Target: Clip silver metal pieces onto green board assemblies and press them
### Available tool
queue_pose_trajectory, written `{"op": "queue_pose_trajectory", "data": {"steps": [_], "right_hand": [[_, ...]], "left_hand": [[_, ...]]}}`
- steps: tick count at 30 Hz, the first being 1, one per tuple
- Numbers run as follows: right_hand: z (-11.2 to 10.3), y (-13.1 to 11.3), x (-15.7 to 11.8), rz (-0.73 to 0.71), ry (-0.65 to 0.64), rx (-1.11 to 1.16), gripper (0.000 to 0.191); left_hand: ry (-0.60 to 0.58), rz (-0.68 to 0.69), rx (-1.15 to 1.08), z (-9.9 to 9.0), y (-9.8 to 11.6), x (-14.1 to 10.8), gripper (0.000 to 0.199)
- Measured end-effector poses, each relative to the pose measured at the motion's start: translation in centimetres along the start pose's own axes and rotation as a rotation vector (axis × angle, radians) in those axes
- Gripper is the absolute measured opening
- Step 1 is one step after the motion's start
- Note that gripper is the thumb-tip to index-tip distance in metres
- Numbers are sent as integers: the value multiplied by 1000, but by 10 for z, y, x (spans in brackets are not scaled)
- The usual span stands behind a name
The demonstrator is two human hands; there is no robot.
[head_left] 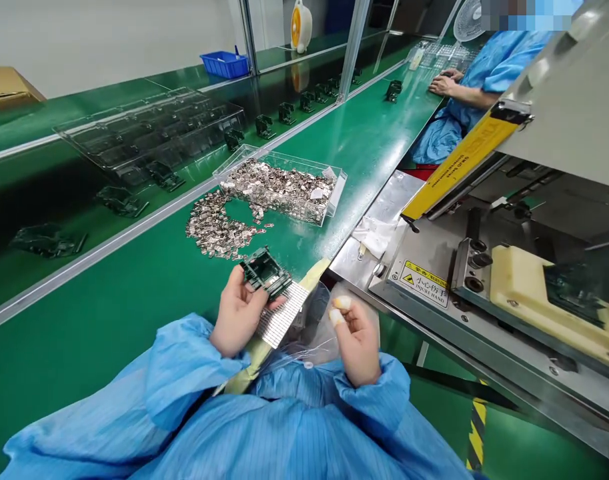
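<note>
Holding dark green plastic frame (267, 273) between left hand's (235, 317) thumb and fingers; likely light, stiff, brittle-edged, best held by outer rim. Right hand (358, 340), beside grip: fingers curled, contents unclear.

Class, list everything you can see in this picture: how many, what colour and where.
Held part: one, dark green, left hand
Striped sheet: one, silver, beneath it
Metal pieces: too many to count, silver, heaped and in box
Box: one, clear, bench
Bench: one, green, centre
Other parts: several, dark, mostly on belt
Belt: one, dark green, left
Tray: at least one, clear, upper left
Bin: one, blue, top
Fans: two, one orange-and-white, one greyish, top
Carton: one, brown, far left
Cloth: one, white, by machine
Machine: one, grey and yellow, right
Co-worker: one, blue clothing, upper right
Left hand: one, bare, centre
Right hand: one, pale-tipped fingers, near machine
</note>
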State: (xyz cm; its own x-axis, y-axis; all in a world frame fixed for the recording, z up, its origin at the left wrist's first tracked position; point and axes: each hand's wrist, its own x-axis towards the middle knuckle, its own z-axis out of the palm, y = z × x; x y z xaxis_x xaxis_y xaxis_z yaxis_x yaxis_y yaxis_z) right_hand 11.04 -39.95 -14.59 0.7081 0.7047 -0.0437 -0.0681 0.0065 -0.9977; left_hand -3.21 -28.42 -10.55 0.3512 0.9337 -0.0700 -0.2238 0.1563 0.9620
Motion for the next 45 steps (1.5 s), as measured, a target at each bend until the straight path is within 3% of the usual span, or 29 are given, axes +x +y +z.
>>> {"op": "queue_pose_trajectory", "data": {"steps": [3, 5, 14, 25, 30, 33, 38, 45], "right_hand": [[5, 19, -8, 25, -161, -73, 17], [13, 25, -13, 49, -195, -56, 18], [38, 18, -6, 180, -125, 189, 19], [33, 22, 1, 279, -179, 188, 31], [25, 27, 2, 278, -110, 155, 36], [16, 10, 3, 168, -80, 59, 30], [22, -32, 8, -250, -217, -208, 9], [46, -37, 16, -399, -246, -373, 14]], "left_hand": [[-15, -9, -19, 4, -9, 8, 47], [-10, 6, -25, 6, -16, 10, 48], [-10, -30, -7, 3, -23, 8, 46], [-16, -48, -24, 6, -23, 8, 44], [-36, -53, -36, 5, -23, 9, 47], [-79, -49, -23, 3, -25, 8, 48], [-167, 22, 12, 1, -29, 4, 43], [-280, 57, -38, -2, -29, 3, 42]]}}
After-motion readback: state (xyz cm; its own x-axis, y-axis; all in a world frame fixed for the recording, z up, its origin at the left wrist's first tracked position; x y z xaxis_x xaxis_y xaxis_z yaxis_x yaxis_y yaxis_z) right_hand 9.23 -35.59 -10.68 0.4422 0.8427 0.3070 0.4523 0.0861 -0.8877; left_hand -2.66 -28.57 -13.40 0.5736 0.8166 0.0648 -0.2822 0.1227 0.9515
